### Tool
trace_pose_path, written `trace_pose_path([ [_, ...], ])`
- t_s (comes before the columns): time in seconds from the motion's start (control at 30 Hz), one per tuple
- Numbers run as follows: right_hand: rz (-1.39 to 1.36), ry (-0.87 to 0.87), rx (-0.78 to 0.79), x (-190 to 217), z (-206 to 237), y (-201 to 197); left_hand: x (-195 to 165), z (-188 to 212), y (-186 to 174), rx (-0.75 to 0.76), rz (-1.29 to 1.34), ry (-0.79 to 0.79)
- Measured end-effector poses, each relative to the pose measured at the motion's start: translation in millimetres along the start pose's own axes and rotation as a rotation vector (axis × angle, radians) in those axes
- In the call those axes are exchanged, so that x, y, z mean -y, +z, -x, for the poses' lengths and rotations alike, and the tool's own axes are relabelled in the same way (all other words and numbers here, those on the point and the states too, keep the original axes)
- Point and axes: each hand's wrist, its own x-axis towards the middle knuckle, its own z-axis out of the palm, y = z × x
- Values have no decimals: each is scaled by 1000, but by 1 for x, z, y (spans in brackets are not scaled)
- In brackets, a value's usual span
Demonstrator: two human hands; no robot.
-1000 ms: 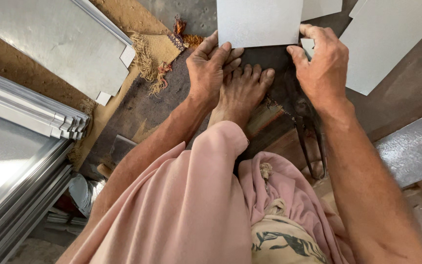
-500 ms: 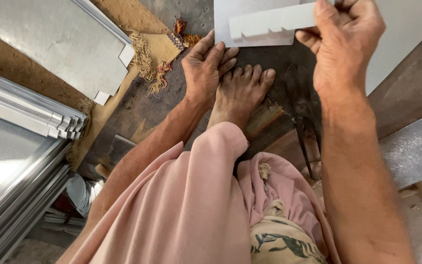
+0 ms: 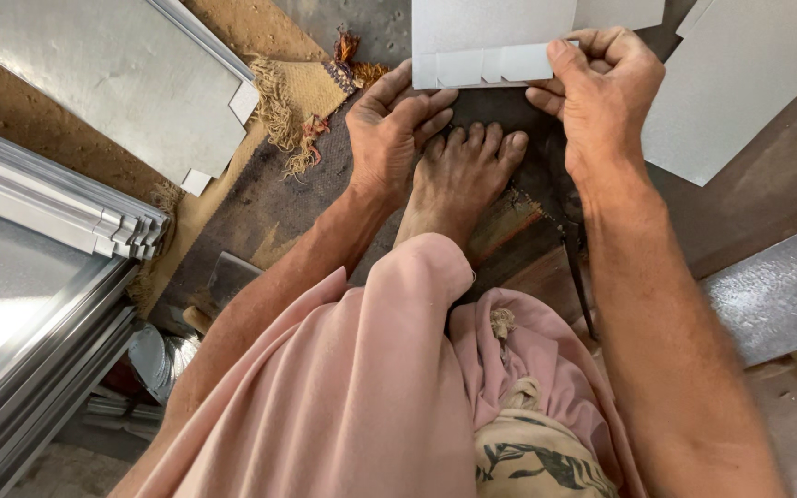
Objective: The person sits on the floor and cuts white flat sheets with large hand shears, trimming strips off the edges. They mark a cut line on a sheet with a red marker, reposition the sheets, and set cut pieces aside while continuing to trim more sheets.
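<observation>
While my right hand (image 3: pixel 601 88) pinches the notched sheet-metal piece (image 3: pixel 493 41), three tabs are cut; left hand (image 3: pixel 389 124) pressed flat, edge unfolded.

Single head cam, looks steeply down, close over hands, knee, foot; floor w/ metal sheets.

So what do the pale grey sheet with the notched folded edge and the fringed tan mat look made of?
The pale grey sheet with the notched folded edge, gripped by the right hand and touched by the left hand, looks like thin sheet metal: matte, crisply creased. The fringed tan mat looks like coarse woven fibre, perhaps jute.
</observation>
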Motion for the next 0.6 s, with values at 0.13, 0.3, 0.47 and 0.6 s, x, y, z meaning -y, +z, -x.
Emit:
trace_pose_path([
  [0.13,177,-3,-25,-3,3,6,1,-1,4,-58,-52,35],
  [0.3,799,-617,-44,5,8,-2,-6,2,6,-74,-93,28],
  [0.47,769,-761,237,10,17,-17,-14,5,12,-95,-80,43],
  [0.6,858,-702,243,4,15,-21,-17,6,15,-110,-92,56],
])
